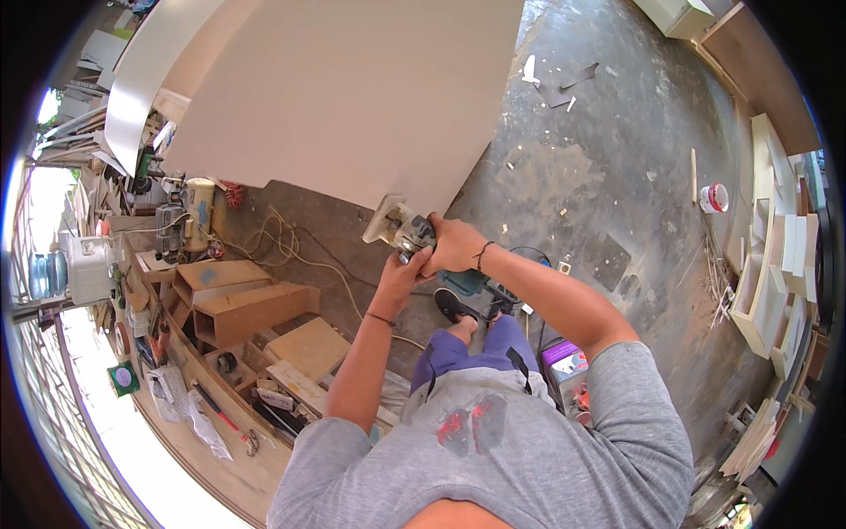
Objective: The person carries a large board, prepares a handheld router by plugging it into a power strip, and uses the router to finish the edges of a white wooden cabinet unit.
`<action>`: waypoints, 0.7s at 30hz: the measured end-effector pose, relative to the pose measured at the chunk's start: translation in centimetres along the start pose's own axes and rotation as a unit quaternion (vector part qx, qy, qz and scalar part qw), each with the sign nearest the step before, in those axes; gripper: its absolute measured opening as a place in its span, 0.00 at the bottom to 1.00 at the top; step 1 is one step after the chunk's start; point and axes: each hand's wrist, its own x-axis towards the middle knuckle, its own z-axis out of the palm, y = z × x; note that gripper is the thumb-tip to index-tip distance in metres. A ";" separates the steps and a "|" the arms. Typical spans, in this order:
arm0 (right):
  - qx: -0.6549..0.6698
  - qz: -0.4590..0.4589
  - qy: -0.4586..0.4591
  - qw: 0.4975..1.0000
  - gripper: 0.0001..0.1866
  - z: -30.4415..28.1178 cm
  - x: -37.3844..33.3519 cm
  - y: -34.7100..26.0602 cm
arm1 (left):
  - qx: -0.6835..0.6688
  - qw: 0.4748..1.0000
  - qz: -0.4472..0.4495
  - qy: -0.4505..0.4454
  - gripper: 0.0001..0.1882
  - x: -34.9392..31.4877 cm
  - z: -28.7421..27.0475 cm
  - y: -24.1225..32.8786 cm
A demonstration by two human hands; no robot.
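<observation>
Both my hands are on a trim router with a squarish pale base plate and a teal motor body. It is tilted, its base toward the large beige panel's near edge. My right hand wraps round the upper side of the tool. My left hand closes on it from the lower left, fingers near the metal part by the base. The beige panel lies beyond the router; whether the base touches its edge I cannot tell. The router bit is not visible.
A wooden workbench with boxes and hand tools runs along my left. An air compressor and loose cords lie beyond it. Scraps litter the concrete floor. At right are a white bucket and shelf units.
</observation>
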 end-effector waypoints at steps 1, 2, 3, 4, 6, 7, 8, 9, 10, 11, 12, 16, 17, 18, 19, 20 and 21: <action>0.008 -0.001 -0.001 1.000 0.42 0.2 0.1 0.2 | 0.003 1.000 0.001 0.001 0.16 0.2 -0.2 -0.3; 0.015 -0.003 -0.003 1.000 0.42 0.3 0.2 0.4 | 0.006 1.000 0.002 0.003 0.16 0.3 -0.4 -0.6; 0.021 -0.005 -0.004 1.000 0.41 0.4 0.4 0.6 | 0.007 1.000 0.004 0.005 0.16 0.5 -0.5 -0.9; 0.020 -0.006 -0.007 1.000 0.42 0.6 0.6 0.8 | 0.012 1.000 0.003 0.009 0.16 0.7 -0.6 -1.2; 0.016 -0.008 -0.013 1.000 0.43 1.1 1.0 1.5 | 0.021 1.000 0.002 0.016 0.16 1.1 -0.8 -1.8; 0.014 -0.009 -0.010 1.000 0.43 1.3 1.3 1.8 | 0.020 1.000 0.002 0.016 0.16 1.4 -0.9 -2.0; 0.011 -0.010 -0.008 1.000 0.43 1.5 1.5 2.1 | 0.020 1.000 0.003 0.016 0.16 1.6 -0.9 -2.3; 0.008 -0.010 -0.007 1.000 0.43 1.6 1.6 2.4 | 0.018 1.000 0.002 0.016 0.16 1.8 -0.8 -2.5; 0.012 -0.011 -0.007 1.000 0.43 1.8 1.8 2.6 | 0.019 1.000 0.001 0.020 0.16 1.9 -0.8 -2.6; 0.016 -0.013 -0.008 1.000 0.43 1.9 1.9 2.8 | 0.019 1.000 -0.001 0.025 0.16 2.0 -0.8 -2.7; 0.020 -0.014 -0.007 1.000 0.43 2.0 2.0 3.0 | 0.021 0.999 -0.002 0.029 0.16 2.1 -0.7 -2.8; 0.025 -0.021 -0.008 0.999 0.42 2.8 2.8 4.1 | 0.020 1.000 0.001 0.024 0.14 2.8 -1.1 -3.7; 0.024 -0.021 -0.009 0.999 0.42 3.0 2.9 4.4 | 0.018 0.999 0.000 0.026 0.14 3.0 -1.2 -4.0; 0.024 -0.020 -0.009 0.999 0.41 3.2 3.2 4.8 | 0.017 0.999 -0.001 0.028 0.14 3.2 -1.2 -4.3; 0.024 -0.020 -0.010 0.999 0.41 3.5 3.4 5.2 | 0.015 0.999 -0.003 0.029 0.13 3.4 -1.3 -4.5; 0.029 -0.022 -0.005 0.999 0.41 3.6 3.6 5.5 | 0.011 0.999 -0.001 0.031 0.14 3.7 -1.4 -4.8; 0.035 -0.024 -0.003 0.999 0.40 3.9 3.7 5.8 | 0.005 0.999 0.000 0.036 0.15 3.9 -1.5 -5.1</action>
